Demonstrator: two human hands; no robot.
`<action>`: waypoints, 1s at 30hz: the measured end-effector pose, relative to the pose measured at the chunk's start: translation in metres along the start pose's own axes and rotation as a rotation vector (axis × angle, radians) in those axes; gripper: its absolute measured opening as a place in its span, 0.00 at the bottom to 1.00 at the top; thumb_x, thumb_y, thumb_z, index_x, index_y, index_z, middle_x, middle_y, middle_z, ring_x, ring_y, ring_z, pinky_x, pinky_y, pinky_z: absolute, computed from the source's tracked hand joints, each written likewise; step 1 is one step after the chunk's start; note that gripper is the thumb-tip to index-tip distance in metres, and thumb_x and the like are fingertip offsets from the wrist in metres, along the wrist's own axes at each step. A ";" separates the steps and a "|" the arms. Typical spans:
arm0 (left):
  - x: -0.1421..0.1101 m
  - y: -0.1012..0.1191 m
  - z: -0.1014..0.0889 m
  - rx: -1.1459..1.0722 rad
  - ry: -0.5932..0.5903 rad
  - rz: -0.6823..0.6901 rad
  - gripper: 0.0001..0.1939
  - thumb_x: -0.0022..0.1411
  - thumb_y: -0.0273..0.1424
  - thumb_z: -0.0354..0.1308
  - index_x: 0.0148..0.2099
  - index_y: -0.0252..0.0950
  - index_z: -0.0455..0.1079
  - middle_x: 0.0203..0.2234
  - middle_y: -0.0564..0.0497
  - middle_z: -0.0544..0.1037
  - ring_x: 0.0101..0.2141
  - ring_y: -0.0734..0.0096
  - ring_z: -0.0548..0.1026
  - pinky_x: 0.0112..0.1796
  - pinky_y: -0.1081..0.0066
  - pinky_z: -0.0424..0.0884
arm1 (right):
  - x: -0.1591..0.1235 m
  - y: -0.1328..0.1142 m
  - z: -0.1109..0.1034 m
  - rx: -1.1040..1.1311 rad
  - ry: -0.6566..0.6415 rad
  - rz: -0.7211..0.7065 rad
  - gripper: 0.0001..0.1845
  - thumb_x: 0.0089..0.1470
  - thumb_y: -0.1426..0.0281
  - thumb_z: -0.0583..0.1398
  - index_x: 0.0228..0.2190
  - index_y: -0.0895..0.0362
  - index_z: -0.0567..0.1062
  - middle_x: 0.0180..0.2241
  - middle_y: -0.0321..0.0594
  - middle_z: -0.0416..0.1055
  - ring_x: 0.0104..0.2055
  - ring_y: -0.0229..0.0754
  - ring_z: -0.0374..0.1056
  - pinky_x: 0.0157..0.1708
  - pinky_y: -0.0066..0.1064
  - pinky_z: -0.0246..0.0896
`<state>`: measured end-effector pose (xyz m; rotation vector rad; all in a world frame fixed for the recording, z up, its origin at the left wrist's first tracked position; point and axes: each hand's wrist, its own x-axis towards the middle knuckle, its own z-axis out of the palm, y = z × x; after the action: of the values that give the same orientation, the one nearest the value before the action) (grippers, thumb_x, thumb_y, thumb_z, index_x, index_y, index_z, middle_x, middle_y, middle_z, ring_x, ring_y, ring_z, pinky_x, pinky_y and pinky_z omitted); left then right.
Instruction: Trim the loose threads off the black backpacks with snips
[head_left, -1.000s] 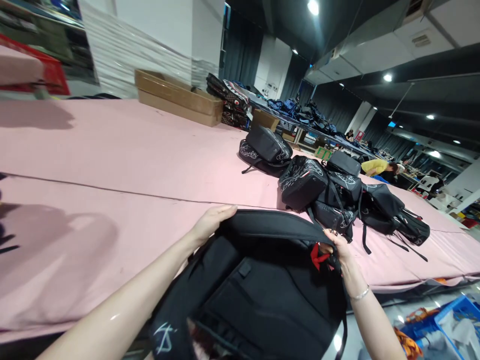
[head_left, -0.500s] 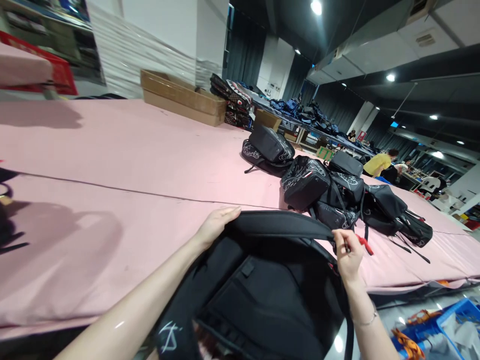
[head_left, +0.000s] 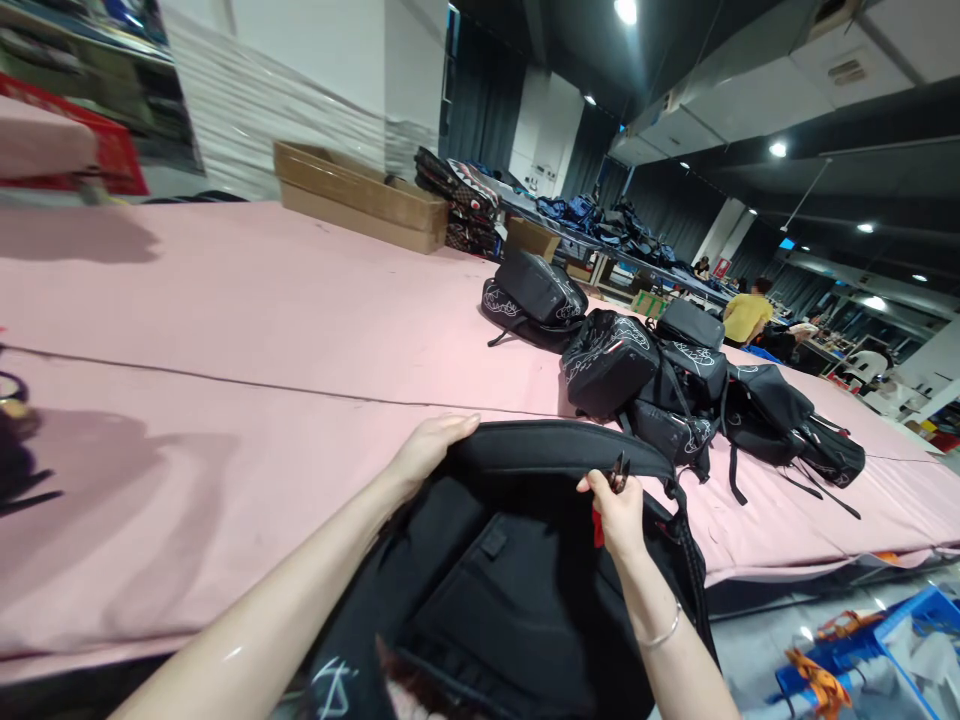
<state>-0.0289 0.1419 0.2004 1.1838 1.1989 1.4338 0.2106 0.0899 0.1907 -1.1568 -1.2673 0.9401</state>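
Shoulder strap (head_left: 555,446) of black backpack (head_left: 517,600) clamped in left hand (head_left: 424,455); backpack held at near edge of pink-covered table (head_left: 225,300). Thread snips (head_left: 619,470) gripped by curled fingers of right hand (head_left: 621,515). Padding could be nicked through blade drift; strap could be dropped through loosened pinch.

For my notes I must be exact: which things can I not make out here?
Head view:
Black bag: lower end cut off by the bottom edge.
Left hand: some fingers hidden by the bag.
Small tool in the right hand: grip covered by fingers.
Dark thing: cut off by the left edge.
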 end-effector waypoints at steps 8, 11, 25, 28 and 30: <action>0.003 -0.008 0.000 0.114 -0.056 0.064 0.26 0.42 0.52 0.55 0.29 0.32 0.73 0.31 0.43 0.77 0.35 0.57 0.73 0.39 0.62 0.69 | 0.009 0.004 0.001 0.125 0.029 0.030 0.18 0.43 0.58 0.60 0.18 0.62 0.70 0.11 0.26 0.45 0.13 0.26 0.38 0.13 0.22 0.32; -0.015 -0.023 -0.005 0.199 0.014 0.134 0.28 0.50 0.51 0.48 0.42 0.34 0.71 0.43 0.44 0.73 0.44 0.61 0.70 0.47 0.63 0.64 | 0.022 0.014 -0.006 0.216 0.082 0.075 0.18 0.39 0.59 0.63 0.24 0.64 0.72 0.11 0.24 0.43 0.14 0.25 0.36 0.13 0.21 0.31; -0.112 -0.106 -0.006 0.762 0.230 0.040 0.28 0.58 0.42 0.44 0.56 0.30 0.55 0.53 0.36 0.62 0.55 0.56 0.59 0.53 0.59 0.55 | -0.108 0.089 0.037 -0.230 -0.466 0.084 0.15 0.50 0.70 0.55 0.39 0.56 0.75 0.38 0.43 0.73 0.39 0.44 0.69 0.41 0.36 0.62; -0.104 -0.085 -0.008 0.750 0.271 -0.102 0.34 0.48 0.47 0.55 0.51 0.27 0.62 0.49 0.30 0.64 0.53 0.42 0.59 0.51 0.50 0.54 | -0.135 0.073 0.045 -0.275 -0.714 -0.118 0.32 0.45 0.79 0.52 0.54 0.52 0.63 0.42 0.41 0.71 0.41 0.42 0.68 0.40 0.31 0.63; -0.098 -0.073 -0.016 0.650 0.256 -0.251 0.30 0.39 0.45 0.61 0.41 0.27 0.68 0.41 0.31 0.70 0.50 0.35 0.61 0.49 0.47 0.53 | -0.139 0.063 0.048 -0.222 -0.819 -0.172 0.37 0.42 0.82 0.52 0.56 0.51 0.59 0.44 0.40 0.70 0.43 0.41 0.67 0.41 0.29 0.62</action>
<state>-0.0269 0.0532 0.1152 1.2254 2.0158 1.0503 0.1532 -0.0268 0.0972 -0.8131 -2.1324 1.2166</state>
